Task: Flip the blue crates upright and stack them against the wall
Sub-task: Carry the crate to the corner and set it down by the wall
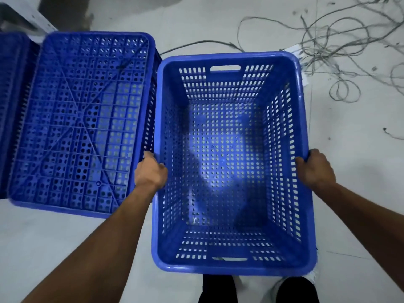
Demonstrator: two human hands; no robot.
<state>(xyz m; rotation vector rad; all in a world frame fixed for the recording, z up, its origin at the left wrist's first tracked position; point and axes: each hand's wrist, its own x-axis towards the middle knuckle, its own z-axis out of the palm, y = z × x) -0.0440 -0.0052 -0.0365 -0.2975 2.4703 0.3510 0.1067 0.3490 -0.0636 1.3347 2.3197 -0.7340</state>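
- Fingers (302, 160) of the right hand (314, 169) curled over the right rim of the upright crate (231, 266), gripping it.
- Fingers (160, 166) of the left hand (149, 171) wrapped over the left rim of the same crate, clamped tight.
- Held open side up just above a pair of dark shoes (218, 289), handle slots at near and far ends.
- Just beside it on the left, an upside-down crate (72, 119) on the floor (54, 237), ribbed underside facing up; touching or not, cannot tell.
- Further left, part of another blue crate (11, 88), cut off by the edge.
- Far right, a tangle of grey wires (341, 38) lying loose on the floor.
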